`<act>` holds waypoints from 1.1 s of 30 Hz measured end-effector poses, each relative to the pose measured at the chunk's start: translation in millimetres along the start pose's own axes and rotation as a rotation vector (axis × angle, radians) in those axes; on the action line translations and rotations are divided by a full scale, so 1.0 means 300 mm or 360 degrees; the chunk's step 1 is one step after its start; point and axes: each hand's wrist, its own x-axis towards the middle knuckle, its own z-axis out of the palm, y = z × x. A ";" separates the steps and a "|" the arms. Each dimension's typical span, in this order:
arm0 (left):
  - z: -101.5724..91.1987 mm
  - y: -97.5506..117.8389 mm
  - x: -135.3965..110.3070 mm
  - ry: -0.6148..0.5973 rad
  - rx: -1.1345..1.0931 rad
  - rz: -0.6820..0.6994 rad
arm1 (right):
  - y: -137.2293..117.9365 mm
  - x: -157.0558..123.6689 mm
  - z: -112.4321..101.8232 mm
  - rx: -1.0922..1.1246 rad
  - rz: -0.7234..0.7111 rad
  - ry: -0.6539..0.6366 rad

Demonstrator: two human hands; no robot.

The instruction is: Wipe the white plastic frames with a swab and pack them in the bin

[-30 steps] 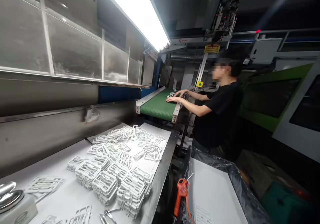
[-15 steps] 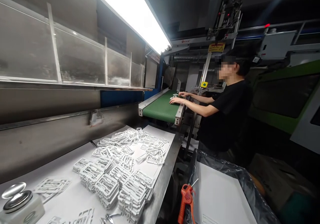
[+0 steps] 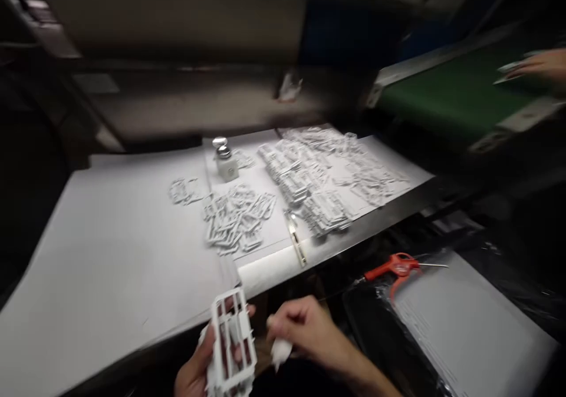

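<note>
In the head view my left hand [image 3: 194, 367] is closed around a white plastic frame [image 3: 244, 325] with long slots, held tilted at the table's front edge. More white material shows under that frame; I cannot tell whether it is further frames. Just right of it, my right hand [image 3: 312, 329] pinches a small crumpled white wipe [image 3: 282, 351], apart from the frame. Beyond both hands a loose pile of similar frames [image 3: 239, 217] lies on white sheeting. Behind the pile stands a square dispenser bottle [image 3: 227, 167] with its metal lid up. The view is blurred.
Stacked frames [image 3: 327, 211] and a slim metal tool [image 3: 297, 240] lie near the metal table edge [image 3: 274, 270]. An orange air gun [image 3: 400, 265] rests by a black-lined bin [image 3: 367, 314]. A co-worker's hand [image 3: 543, 65] is over the green conveyor [image 3: 451, 93].
The view has swung left and down, so the table's left side and both my hands now show. The conveyor has shifted to the upper right, with only the co-worker's hand in sight.
</note>
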 end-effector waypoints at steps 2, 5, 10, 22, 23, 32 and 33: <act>-0.005 -0.028 -0.033 0.0075 -0.0154 0.0184 | 0.004 0.010 -0.029 0.0148 0.0003 0.0171; 0.022 -0.047 -0.036 0.0052 -0.0218 0.0206 | -0.018 0.016 -0.077 0.0155 -0.0066 0.0276; 0.041 -0.050 -0.032 -0.0003 -0.0157 0.0152 | -0.057 0.032 -0.099 0.0036 -0.0193 0.0302; 0.040 -0.069 -0.019 0.0021 0.0114 0.0199 | -0.141 0.109 0.030 -0.1138 -0.0799 -0.0030; 0.039 -0.068 -0.020 0.0021 0.0105 0.0215 | -0.139 0.109 0.021 -0.1192 -0.0774 -0.0026; 0.017 -0.061 -0.017 0.0066 0.0005 0.0111 | -0.117 0.088 -0.088 -0.1166 -0.0509 0.0195; 0.016 -0.061 -0.015 0.0060 0.0002 0.0102 | -0.116 0.090 -0.082 -0.1133 -0.0516 0.0204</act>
